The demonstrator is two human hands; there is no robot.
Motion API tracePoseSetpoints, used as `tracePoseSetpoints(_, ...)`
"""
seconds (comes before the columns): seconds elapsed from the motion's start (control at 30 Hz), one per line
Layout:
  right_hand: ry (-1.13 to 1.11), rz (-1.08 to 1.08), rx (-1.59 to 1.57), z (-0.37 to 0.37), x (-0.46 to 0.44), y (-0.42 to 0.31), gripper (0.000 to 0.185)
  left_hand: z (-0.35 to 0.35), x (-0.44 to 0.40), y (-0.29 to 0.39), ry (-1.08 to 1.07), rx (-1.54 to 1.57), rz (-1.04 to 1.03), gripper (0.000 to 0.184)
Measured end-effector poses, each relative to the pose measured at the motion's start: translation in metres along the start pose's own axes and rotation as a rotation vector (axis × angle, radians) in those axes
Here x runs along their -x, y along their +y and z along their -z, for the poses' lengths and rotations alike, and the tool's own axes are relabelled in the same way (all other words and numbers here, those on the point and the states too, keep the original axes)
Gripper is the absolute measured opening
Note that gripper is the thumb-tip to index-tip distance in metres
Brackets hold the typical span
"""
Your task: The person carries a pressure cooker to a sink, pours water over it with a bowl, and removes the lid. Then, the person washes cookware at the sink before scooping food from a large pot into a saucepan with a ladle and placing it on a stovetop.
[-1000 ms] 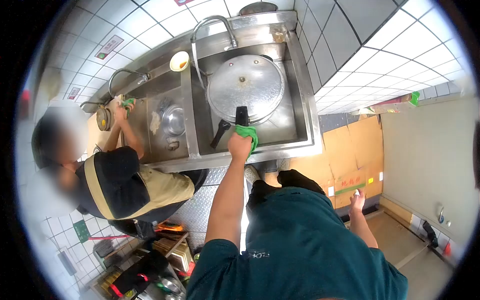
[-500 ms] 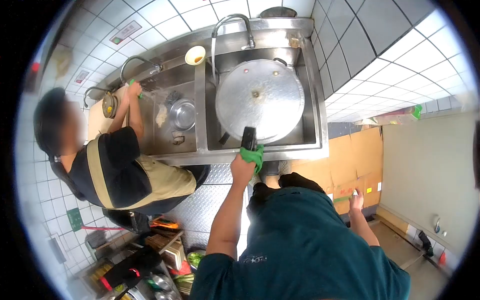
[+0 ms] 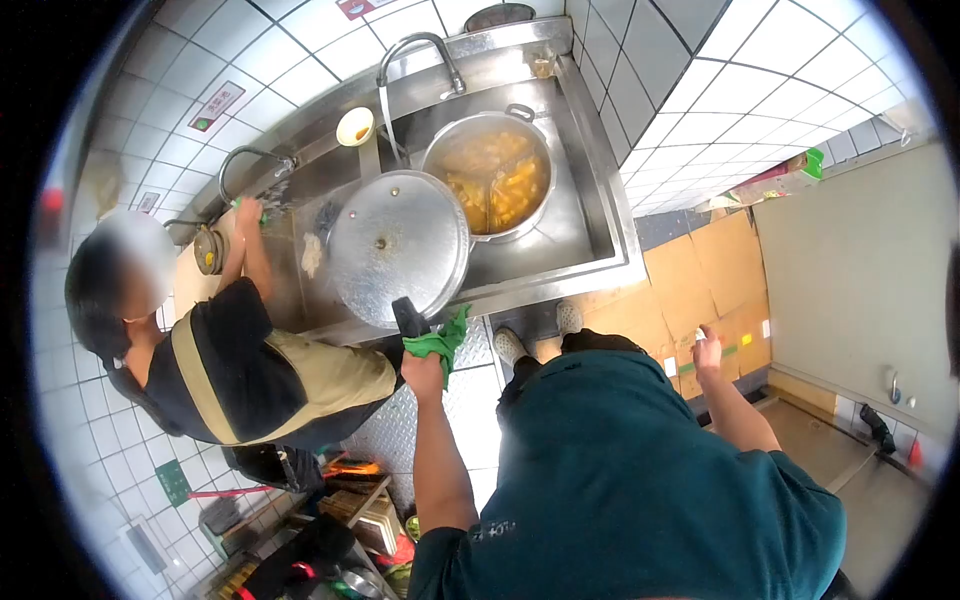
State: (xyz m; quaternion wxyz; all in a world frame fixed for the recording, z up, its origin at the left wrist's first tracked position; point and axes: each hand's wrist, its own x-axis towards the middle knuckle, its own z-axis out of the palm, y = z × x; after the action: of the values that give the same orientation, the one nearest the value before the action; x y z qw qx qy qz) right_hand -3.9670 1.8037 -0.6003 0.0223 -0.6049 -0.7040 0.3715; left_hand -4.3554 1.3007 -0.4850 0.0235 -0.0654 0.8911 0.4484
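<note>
My left hand (image 3: 425,374) is closed round the black handle of a large round metal pot lid (image 3: 400,235), with a green cloth (image 3: 437,342) bunched in its grip. The lid is held over the left side of the sink and overlaps the pot's edge in view. Right of it, a big metal pot (image 3: 547,208) stands uncovered in the right basin, with yellow-brown chunky food (image 3: 515,192) inside and a divider across it. Away to the right, my right hand (image 3: 707,352) is closed on a small whitish thing I cannot make out.
At the left basin a person (image 3: 230,350) works with both hands near a green item (image 3: 263,215). A yellow bowl (image 3: 355,127) sits on the sink ledge by a curved faucet (image 3: 420,40). Flattened cardboard (image 3: 690,270) covers floor to the right.
My left hand has moved left with the lid, off the pot, exposing the food. The lid now hides the metal bowl in the left basin. My right hand remains at my side.
</note>
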Motion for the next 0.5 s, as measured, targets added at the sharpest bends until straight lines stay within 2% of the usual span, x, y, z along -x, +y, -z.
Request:
tracePoseSetpoints(0.1,-0.013,-0.041,-0.088,0.016,0.007,-0.016,0.043,-0.007,-0.011,-0.019,-0.016,0.044,-0.022,0.027)
tracePoseSetpoints(0.2,0.023,0.018,-0.068,0.023,0.008,-0.012,0.042,-0.014,-0.019,-0.026,0.028,-0.056,-0.019,0.026)
tracePoseSetpoints(0.3,0.003,-0.160,-0.179,0.039,0.032,-0.047,0.040,-0.016,-0.022,-0.030,0.024,-0.014,0.016,0.027)
tracePoseSetpoints(0.37,0.037,-0.095,-0.109,0.036,0.011,-0.002,0.040,-0.017,-0.025,-0.027,0.026,-0.040,0.049,0.028)
tracePoseSetpoints(0.4,0.036,-0.052,-0.075,0.028,0.001,0.016,0.040,-0.024,-0.033,-0.060,-0.012,-0.021,-0.202,0.022)
tracePoseSetpoints(0.43,0.007,-0.068,-0.122,0.027,0.008,0.011,0.040,-0.020,-0.028,-0.043,0.024,-0.185,-0.095,0.021)
tracePoseSetpoints(0.47,-0.021,-0.087,-0.168,0.035,0.018,0.002,0.040,-0.023,-0.028,-0.045,0.045,-0.116,0.017,0.022)
tracePoseSetpoints(0.5,-0.042,-0.107,-0.214,0.040,0.022,-0.007,0.041,-0.024,-0.032,-0.048,0.052,-0.122,0.020,0.024)
